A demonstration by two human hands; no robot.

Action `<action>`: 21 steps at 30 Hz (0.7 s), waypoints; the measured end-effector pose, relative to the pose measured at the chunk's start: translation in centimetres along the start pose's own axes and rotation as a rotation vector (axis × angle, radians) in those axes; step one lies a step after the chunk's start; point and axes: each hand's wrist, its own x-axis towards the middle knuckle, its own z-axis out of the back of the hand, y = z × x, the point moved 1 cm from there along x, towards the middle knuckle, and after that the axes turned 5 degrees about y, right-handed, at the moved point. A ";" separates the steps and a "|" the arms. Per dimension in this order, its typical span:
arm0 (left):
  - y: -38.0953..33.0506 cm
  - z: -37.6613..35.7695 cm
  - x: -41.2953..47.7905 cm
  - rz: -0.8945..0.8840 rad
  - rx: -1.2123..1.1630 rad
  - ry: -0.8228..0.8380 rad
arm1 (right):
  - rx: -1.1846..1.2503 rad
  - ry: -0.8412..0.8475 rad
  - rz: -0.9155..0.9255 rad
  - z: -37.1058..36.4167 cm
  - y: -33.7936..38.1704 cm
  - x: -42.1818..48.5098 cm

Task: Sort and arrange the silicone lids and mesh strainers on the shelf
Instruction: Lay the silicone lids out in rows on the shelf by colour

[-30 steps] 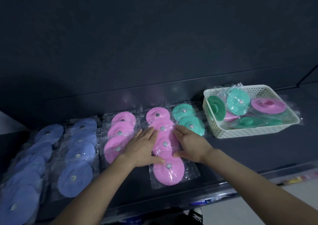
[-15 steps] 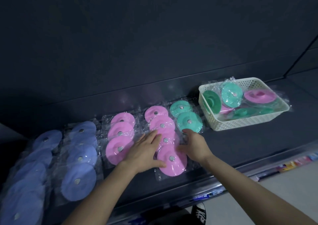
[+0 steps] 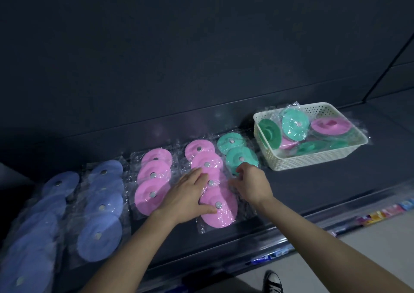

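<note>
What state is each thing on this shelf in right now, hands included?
Blue lids: wrapped, two overlapping rows.
Pink lids: wrapped, two overlapping rows.
Green lids: wrapped, two, overlapping.
Basket: upright, holding unsorted lids.
Left hand: flat, fingers straight, resting on the right pink row.
Right hand: fingers curled beside the green lids; grip unclear.

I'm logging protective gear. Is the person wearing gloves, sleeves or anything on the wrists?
No. The left hand and right hand are ungloved. Both forearms are uncovered to the frame edge, with no sleeve showing. No watch, bracelet or ring is visible in this dim light.
</note>
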 end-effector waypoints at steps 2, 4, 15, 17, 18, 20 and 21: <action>-0.6 0.8 0.5 0.017 -0.056 -0.031 | -0.022 -0.030 0.062 1.2 0.0 0.3; -1.7 1.7 1.3 0.019 -0.059 -0.067 | -0.066 -0.044 0.132 2.6 -0.3 0.8; -10.4 4.3 8.5 -0.008 -0.054 -0.257 | -0.123 -0.101 0.289 13.0 -5.6 3.2; -11.8 4.5 10.0 -0.025 -0.072 -0.285 | -0.143 -0.111 0.290 14.8 -7.0 3.8; -12.5 4.6 10.6 -0.036 -0.073 -0.297 | -0.155 -0.110 0.292 15.7 -7.7 4.2; -13.9 4.6 11.8 -0.051 -0.072 -0.315 | -0.173 -0.093 0.295 17.3 -9.1 4.8; -14.5 4.6 12.4 -0.052 -0.080 -0.323 | -0.184 -0.081 0.298 18.1 -9.7 5.0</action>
